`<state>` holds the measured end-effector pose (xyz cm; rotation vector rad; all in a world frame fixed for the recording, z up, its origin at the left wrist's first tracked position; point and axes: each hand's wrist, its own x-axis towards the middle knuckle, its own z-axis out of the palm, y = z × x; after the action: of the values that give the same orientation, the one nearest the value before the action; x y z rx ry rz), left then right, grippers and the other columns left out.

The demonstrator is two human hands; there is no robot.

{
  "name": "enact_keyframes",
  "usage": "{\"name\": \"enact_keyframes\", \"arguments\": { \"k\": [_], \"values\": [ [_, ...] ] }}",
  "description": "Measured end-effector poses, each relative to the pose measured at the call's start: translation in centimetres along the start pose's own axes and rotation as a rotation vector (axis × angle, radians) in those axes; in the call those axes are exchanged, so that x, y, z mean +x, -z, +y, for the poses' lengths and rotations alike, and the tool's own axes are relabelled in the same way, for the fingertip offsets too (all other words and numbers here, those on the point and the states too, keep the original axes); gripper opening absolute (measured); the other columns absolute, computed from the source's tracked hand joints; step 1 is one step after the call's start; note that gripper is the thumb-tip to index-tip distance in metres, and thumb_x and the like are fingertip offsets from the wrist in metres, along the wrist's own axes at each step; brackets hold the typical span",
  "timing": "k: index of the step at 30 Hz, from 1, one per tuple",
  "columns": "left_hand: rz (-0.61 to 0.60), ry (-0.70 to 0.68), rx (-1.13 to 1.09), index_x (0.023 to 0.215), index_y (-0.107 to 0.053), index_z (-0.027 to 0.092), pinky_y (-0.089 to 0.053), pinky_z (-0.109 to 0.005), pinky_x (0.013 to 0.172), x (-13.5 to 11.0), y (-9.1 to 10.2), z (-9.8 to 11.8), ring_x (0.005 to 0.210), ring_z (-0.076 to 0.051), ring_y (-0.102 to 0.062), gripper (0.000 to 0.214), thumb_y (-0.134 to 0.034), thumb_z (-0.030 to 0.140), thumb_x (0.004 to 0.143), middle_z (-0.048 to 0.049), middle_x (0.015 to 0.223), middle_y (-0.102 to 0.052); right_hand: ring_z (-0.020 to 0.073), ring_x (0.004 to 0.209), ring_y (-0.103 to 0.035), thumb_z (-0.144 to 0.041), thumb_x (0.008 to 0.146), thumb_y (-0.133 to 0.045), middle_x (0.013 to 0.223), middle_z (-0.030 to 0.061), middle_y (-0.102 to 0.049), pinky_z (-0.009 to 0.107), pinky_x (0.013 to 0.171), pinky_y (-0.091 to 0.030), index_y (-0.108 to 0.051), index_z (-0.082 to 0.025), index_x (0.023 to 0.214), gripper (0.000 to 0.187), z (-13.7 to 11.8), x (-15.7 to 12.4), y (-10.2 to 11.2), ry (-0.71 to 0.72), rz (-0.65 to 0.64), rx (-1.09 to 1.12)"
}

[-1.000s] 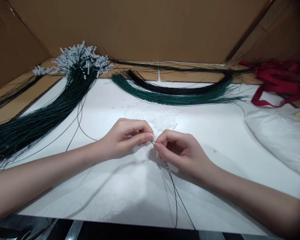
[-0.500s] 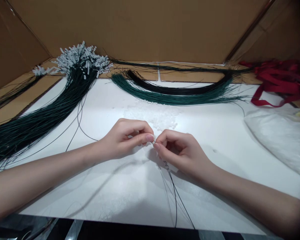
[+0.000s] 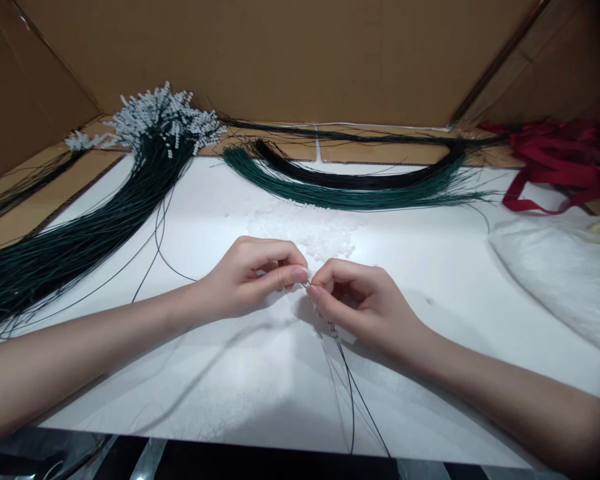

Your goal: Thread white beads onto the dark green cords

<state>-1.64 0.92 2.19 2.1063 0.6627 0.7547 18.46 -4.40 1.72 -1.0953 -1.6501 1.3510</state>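
My left hand is closed in a pinch, with a tiny white bead just showing at its fingertips. Opposite it, almost touching, my right hand pinches a thin dark wire. A short bit of the wire spans the gap between the two sets of fingertips. Below my right hand, several small white beads sit along the wire, and two dark strands run down to the table's front edge. A scatter of loose white beads lies on the white tabletop just beyond my fingers.
A large bundle of green wires with white beaded tips stretches along the left. Behind the beads lie a loose green wire bundle and a black one. Red ribbon and a clear plastic bag are at right. Cardboard walls enclose the back.
Almost nothing differs. Both hands keep the same pinch at the same place, with only a very slight shift at the fingertips.
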Motion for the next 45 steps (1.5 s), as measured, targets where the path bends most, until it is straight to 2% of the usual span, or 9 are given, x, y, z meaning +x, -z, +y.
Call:
{"name": "enact_keyframes", "arguments": {
  "k": [19,33,40,45],
  "values": [
    [0.03,-0.032,-0.013,0.079,-0.066,0.012,-0.041,-0.015,0.052,0.15,-0.15,0.23,0.057,-0.007,-0.053,0.018,-0.059,0.019,0.094,0.0006,0.065,-0.062,0.0087,0.054,-0.047,-0.021,0.091,-0.058,0.062,-0.003,-0.052,0.023,0.049,-0.036,-0.057,-0.017,0.074,0.018,0.12,-0.04,-0.09,0.022,0.023,-0.009],
    [0.059,-0.136,0.131,0.081,-0.066,0.013,-0.038,-0.015,0.051,0.02,-0.36,0.0,0.057,-0.005,-0.053,0.012,-0.061,0.013,0.092,0.0015,0.068,-0.064,0.0088,0.054,-0.047,-0.02,0.09,-0.059,0.062,-0.0026,-0.052,0.023,0.049,-0.035,-0.058,-0.016,0.074,0.017,-0.02,0.1,-0.19,0.03,0.047,-0.012],
    [0.038,-0.097,0.035,0.089,-0.069,0.01,-0.043,-0.016,0.056,-0.05,-0.09,0.27,0.061,-0.006,-0.057,0.023,-0.051,0.02,0.098,-0.0004,0.069,-0.063,0.0086,0.055,-0.047,-0.025,0.091,-0.06,0.063,-0.0022,-0.053,0.022,0.049,-0.035,-0.059,-0.015,0.075,0.019,0.09,0.03,-0.19,0.029,0.054,0.025],
    [0.016,-0.047,0.003,0.093,-0.069,0.011,-0.045,-0.017,0.057,-0.2,0.0,0.48,0.065,-0.008,-0.059,0.017,-0.056,0.022,0.096,-0.002,0.075,-0.066,0.009,0.056,-0.046,-0.026,0.092,-0.06,0.063,-0.0019,-0.053,0.023,0.05,-0.034,-0.059,-0.015,0.075,0.02,-0.03,0.01,-0.11,0.019,0.063,0.028]
  ]
}}
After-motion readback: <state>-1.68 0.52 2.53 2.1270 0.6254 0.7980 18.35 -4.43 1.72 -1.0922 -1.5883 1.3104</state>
